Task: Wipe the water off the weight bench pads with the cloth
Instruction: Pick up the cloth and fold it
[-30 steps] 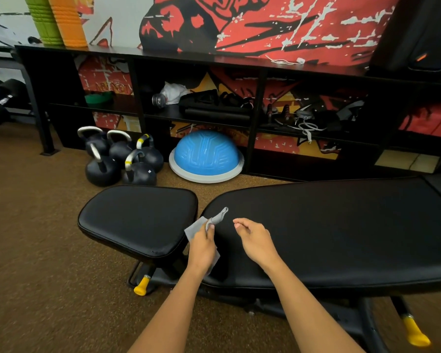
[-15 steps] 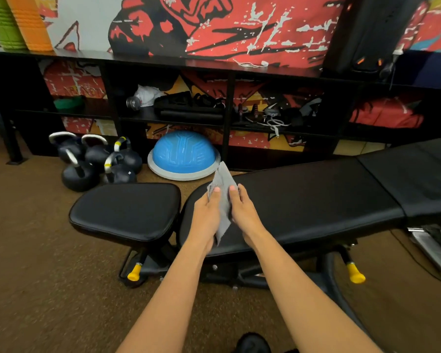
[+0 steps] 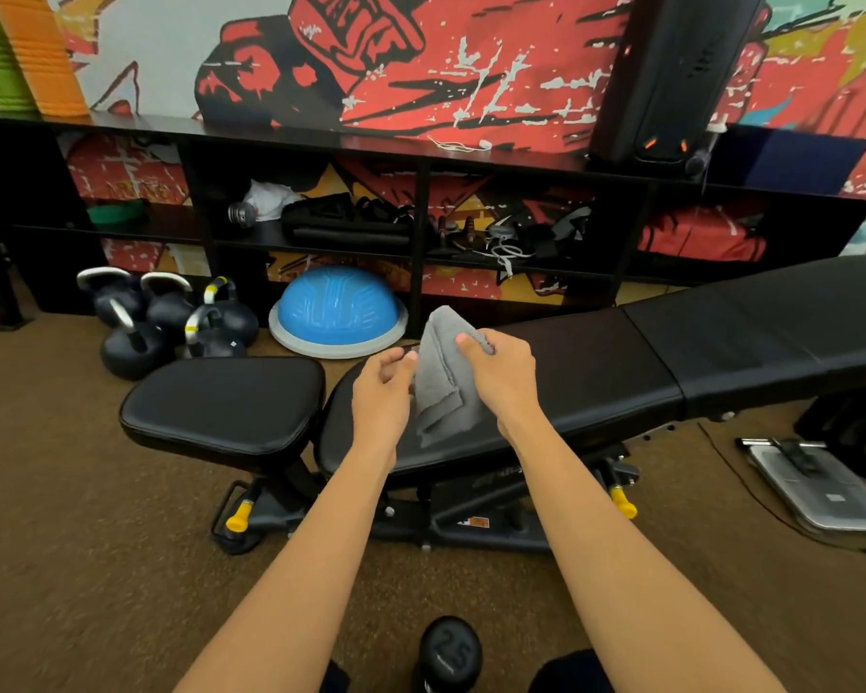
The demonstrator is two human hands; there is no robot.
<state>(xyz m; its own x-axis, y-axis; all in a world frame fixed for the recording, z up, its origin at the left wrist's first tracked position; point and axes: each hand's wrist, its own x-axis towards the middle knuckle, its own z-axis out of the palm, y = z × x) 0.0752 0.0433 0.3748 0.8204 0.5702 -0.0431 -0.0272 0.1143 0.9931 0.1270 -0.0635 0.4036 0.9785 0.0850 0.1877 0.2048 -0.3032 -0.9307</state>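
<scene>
Cloth (image 3: 441, 372): soft, light, limp, half-folded above bench (image 3: 596, 372). Right hand (image 3: 501, 377) pinches top right edge; left hand (image 3: 383, 392) loosely curled, touching left edge. Best bunched flat under palm.

A second ago the left hand (image 3: 383, 392) alone held the cloth (image 3: 441, 372), bunched and twisted, at the gap between the seat pad (image 3: 221, 407) and the back pad (image 3: 596, 372), while the right hand (image 3: 496, 377) hovered empty just beside it. Half a second ago both hands had closed in on the cloth and lifted it over the near end of the back pad. Now the cloth hangs folded in flat layers above that same end, the right hand has the grip on its upper part, and the left hand's fingers only touch its left edge.
</scene>
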